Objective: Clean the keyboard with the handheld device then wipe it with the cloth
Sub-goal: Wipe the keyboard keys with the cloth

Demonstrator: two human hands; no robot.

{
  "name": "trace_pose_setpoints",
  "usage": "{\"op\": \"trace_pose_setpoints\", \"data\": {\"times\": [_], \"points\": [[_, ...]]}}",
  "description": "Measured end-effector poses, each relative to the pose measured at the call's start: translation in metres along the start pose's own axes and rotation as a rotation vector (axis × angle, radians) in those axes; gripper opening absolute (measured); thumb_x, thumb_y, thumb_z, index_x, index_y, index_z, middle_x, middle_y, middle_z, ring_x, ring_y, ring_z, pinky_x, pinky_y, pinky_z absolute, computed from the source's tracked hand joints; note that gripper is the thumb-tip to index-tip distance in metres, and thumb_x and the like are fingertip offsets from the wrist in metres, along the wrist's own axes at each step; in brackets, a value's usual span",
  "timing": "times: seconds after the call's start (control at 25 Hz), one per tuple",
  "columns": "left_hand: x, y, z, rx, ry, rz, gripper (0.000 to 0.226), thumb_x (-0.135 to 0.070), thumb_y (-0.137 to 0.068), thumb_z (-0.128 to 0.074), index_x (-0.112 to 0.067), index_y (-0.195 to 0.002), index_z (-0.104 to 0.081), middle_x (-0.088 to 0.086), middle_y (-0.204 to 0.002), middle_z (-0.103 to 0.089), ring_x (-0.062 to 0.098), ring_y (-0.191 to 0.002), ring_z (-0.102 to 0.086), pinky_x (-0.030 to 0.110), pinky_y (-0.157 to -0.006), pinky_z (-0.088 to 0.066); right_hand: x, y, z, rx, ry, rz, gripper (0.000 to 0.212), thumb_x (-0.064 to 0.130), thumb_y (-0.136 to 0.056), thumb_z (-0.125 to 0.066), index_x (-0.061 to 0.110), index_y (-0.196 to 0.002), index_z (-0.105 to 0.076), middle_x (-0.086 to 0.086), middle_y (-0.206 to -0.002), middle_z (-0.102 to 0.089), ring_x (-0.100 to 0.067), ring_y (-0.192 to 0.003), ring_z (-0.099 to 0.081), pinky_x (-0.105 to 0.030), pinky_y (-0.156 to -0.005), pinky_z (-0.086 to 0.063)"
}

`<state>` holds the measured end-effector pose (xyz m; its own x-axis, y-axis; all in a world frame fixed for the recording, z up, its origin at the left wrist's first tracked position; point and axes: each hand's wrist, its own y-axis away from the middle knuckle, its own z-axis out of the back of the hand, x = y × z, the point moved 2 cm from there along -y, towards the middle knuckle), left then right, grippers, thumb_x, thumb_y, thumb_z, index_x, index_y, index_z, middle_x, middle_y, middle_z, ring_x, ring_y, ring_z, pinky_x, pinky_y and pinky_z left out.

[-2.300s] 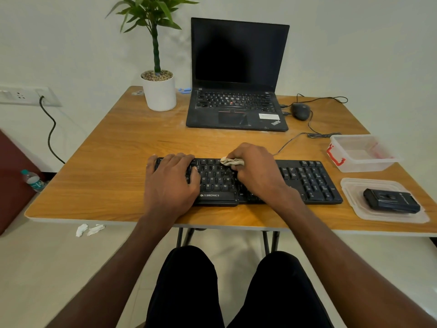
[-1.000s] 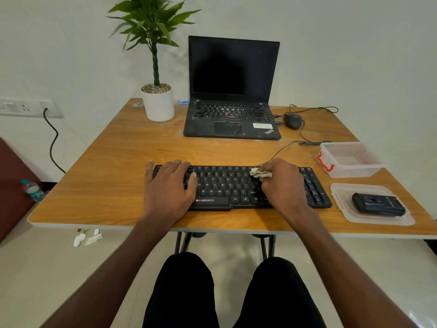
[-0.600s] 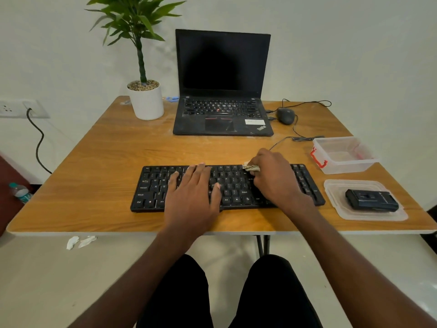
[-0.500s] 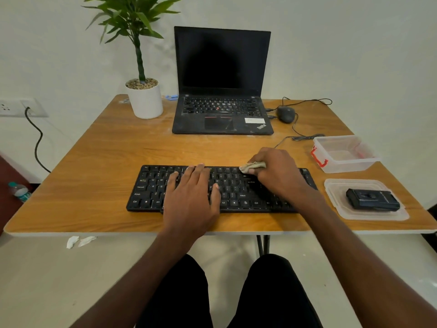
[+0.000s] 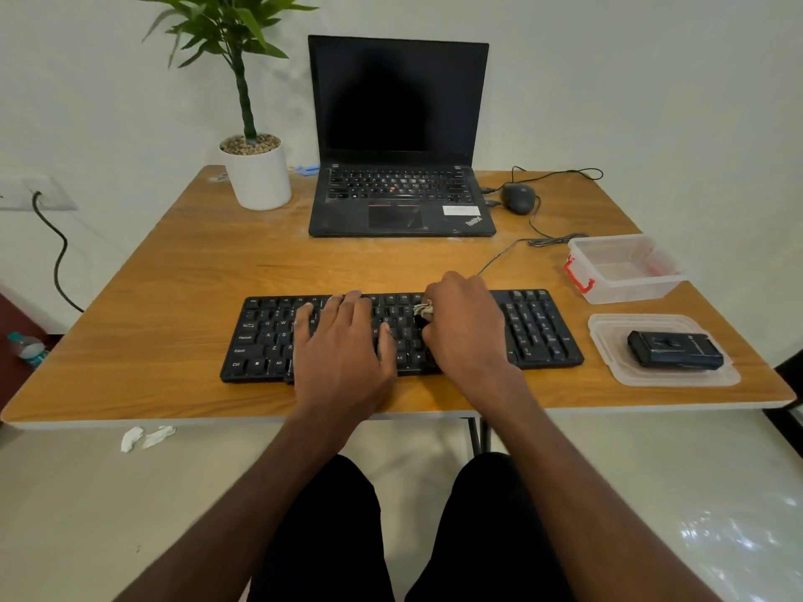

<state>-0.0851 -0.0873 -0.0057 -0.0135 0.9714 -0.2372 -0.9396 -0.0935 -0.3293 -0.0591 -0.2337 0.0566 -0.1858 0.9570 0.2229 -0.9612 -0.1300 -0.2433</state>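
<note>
A black keyboard [image 5: 539,328] lies along the near edge of the wooden table [image 5: 182,297]. My left hand [image 5: 343,345] rests flat on its middle keys with the fingers spread. My right hand [image 5: 467,328] grips a small crumpled beige cloth [image 5: 423,309] and presses it onto the keys just right of centre; most of the cloth is hidden under the fingers. The black handheld device [image 5: 675,350] lies on a clear plastic lid [image 5: 608,336] to the right of the keyboard.
An open black laptop [image 5: 399,197] stands at the back centre, with a wired mouse [image 5: 518,198] beside it and a potted plant [image 5: 258,171] to its left. A clear plastic box [image 5: 625,271] with a red clasp sits at the right. The keyboard cable [image 5: 504,254] runs back across the table.
My left hand has shifted from the keyboard's left end to its middle. My right hand has rubbed the cloth back and forth across the right-centre keys. The view has shifted slightly.
</note>
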Motion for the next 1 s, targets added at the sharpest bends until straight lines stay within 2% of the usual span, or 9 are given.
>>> {"op": "trace_pose_setpoints", "data": {"times": [0.12, 0.2, 0.32, 0.48, 0.6, 0.76, 0.84, 0.92, 1.0], "points": [[0.001, 0.000, 0.000, -0.009, -0.014, 0.016, 0.050, -0.045, -0.102, -0.039, -0.015, -0.138, -0.057, 0.004, -0.152, -0.057, 0.023, -0.145, -0.047, 0.055, -0.127, -0.019, -0.025, -0.007, 0.000, -0.025, -0.061, -0.143, 0.020, 0.018, -0.089, -0.075, 0.012, -0.109, -0.074, -0.007, -0.104, -0.068, -0.029, -0.104, -0.062, -0.039, -0.071, -0.055], [0.001, -0.001, 0.000, -0.013, -0.008, 0.013, 0.052, -0.045, -0.101, -0.038, -0.014, -0.138, -0.058, 0.005, -0.151, -0.058, 0.024, -0.145, -0.048, 0.054, -0.127, -0.020, -0.035, -0.010, 0.003, -0.018, 0.043, -0.202, 0.018, 0.020, -0.091, -0.073, 0.010, -0.107, -0.070, -0.009, -0.106, -0.065, -0.032, -0.109, -0.059, -0.037, -0.068, -0.047], [0.000, -0.001, 0.000, -0.006, -0.020, -0.013, 0.054, -0.046, -0.102, -0.035, -0.014, -0.139, -0.058, 0.006, -0.151, -0.058, 0.025, -0.145, -0.048, 0.052, -0.127, -0.021, -0.024, -0.011, 0.003, -0.013, 0.063, -0.168, 0.016, 0.017, -0.091, -0.071, 0.008, -0.104, -0.066, -0.011, -0.108, -0.060, -0.033, -0.110, -0.055, -0.038, -0.068, -0.044], [0.001, -0.001, -0.001, -0.004, -0.028, -0.013, 0.052, -0.046, -0.102, -0.035, -0.014, -0.137, -0.057, 0.006, -0.151, -0.058, 0.025, -0.144, -0.048, 0.054, -0.126, -0.022, -0.023, -0.023, 0.002, -0.003, 0.047, -0.108, 0.014, 0.013, -0.090, -0.071, 0.012, -0.086, -0.058, -0.007, -0.093, -0.049, -0.034, -0.101, -0.058, -0.038, -0.066, -0.042], [0.002, -0.002, -0.002, -0.015, -0.029, -0.002, 0.050, -0.046, -0.102, -0.033, -0.015, -0.135, -0.054, 0.004, -0.148, -0.058, 0.024, -0.141, -0.049, 0.054, -0.125, -0.023, -0.031, -0.012, 0.001, -0.044, 0.022, -0.089, 0.005, 0.009, -0.089, -0.070, 0.008, -0.092, -0.067, -0.006, -0.092, -0.051, -0.031, -0.097, -0.058, -0.036, -0.066, -0.043], [0.002, -0.002, -0.002, -0.014, -0.027, -0.007, 0.052, -0.046, -0.102, -0.032, -0.014, -0.137, -0.055, 0.006, -0.150, -0.057, 0.025, -0.143, -0.048, 0.053, -0.125, -0.024, -0.051, -0.003, 0.003, -0.046, -0.348, -0.142, 0.022, 0.018, -0.093, -0.073, 0.015, -0.114, -0.077, -0.002, -0.110, -0.072, -0.013, -0.091, -0.059, -0.026, -0.071, -0.042], [0.002, -0.001, -0.002, 0.007, -0.038, -0.010, 0.056, -0.048, -0.103, -0.030, -0.014, -0.142, -0.054, 0.006, -0.154, -0.055, 0.025, -0.146, -0.046, 0.053, -0.127, -0.022, -0.068, -0.005, 0.017, -0.174, -0.491, -0.210, 0.022, 0.021, -0.093, -0.074, 0.020, -0.115, -0.076, 0.003, -0.108, -0.074, -0.010, -0.091, -0.062, -0.027, -0.072, -0.046], [0.002, -0.001, -0.001, 0.027, -0.047, -0.019, 0.062, -0.052, -0.104, -0.027, -0.015, -0.147, -0.052, 0.007, -0.158, -0.051, 0.024, -0.149, -0.043, 0.052, -0.127, -0.021, -0.089, -0.004, 0.025, -0.255, -0.557, -0.242, 0.022, 0.019, -0.091, -0.075, 0.026, -0.111, -0.074, 0.008, -0.101, -0.073, -0.010, -0.092, -0.065, -0.031, -0.078, -0.051], [-0.001, -0.003, 0.002, 0.020, -0.029, -0.024, 0.063, -0.055, -0.105, -0.027, -0.017, -0.149, -0.052, 0.007, -0.161, -0.048, 0.025, -0.150, -0.041, 0.052, -0.127, -0.023, -0.099, -0.004, 0.024, -0.213, -0.513, -0.224, 0.023, 0.014, -0.092, -0.072, 0.026, -0.111, -0.076, 0.008, -0.104, -0.073, -0.010, -0.095, -0.065, -0.030, -0.079, -0.051]]}}
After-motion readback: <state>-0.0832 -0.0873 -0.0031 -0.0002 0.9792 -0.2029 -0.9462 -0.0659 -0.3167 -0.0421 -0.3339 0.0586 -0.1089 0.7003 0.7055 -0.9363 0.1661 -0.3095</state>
